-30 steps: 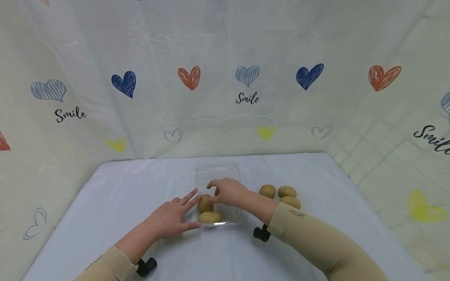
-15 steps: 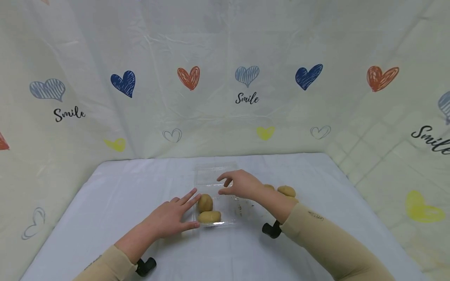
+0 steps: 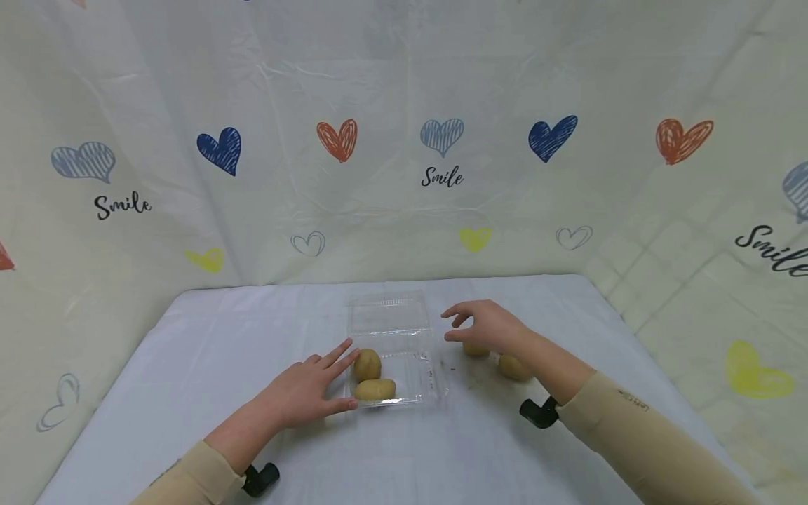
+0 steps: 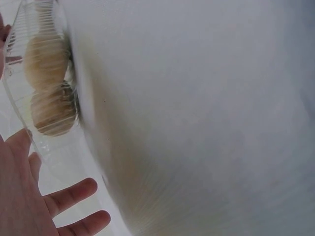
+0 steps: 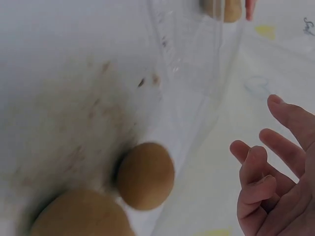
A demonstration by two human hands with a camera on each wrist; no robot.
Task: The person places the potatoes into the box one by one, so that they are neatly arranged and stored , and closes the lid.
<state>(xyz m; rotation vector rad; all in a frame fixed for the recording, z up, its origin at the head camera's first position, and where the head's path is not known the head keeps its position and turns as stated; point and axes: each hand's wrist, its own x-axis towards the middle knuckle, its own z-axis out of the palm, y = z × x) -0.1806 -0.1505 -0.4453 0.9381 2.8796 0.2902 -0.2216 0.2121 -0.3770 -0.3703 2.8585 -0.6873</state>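
A clear plastic clamshell box [image 3: 413, 379] lies on the table, its lid [image 3: 388, 313] folded back away from me. Two potatoes sit in its left side, an upper one [image 3: 367, 365] and a lower one [image 3: 375, 390]. My left hand [image 3: 293, 395] rests with spread, straight fingers at the box's left edge, as the left wrist view also shows. My right hand [image 3: 486, 326] is in the air right of the box, fingers loosely bent and holding nothing. Under it lie loose potatoes, one [image 3: 475, 350] partly hidden by the hand, another [image 3: 513, 368] partly behind the wrist.
Brown dirt smudges [image 5: 98, 110] mark the white cloth [image 3: 404, 456] around the loose potatoes. A black wrist camera [image 3: 539, 414] sits below the right wrist, another [image 3: 261, 480] by the left. A curtain printed with hearts [image 3: 442, 135] hangs behind the table.
My right hand has moved right, from over the box to above the loose potatoes, which its hand and forearm now partly cover. My left hand and the two boxed potatoes have stayed in place.
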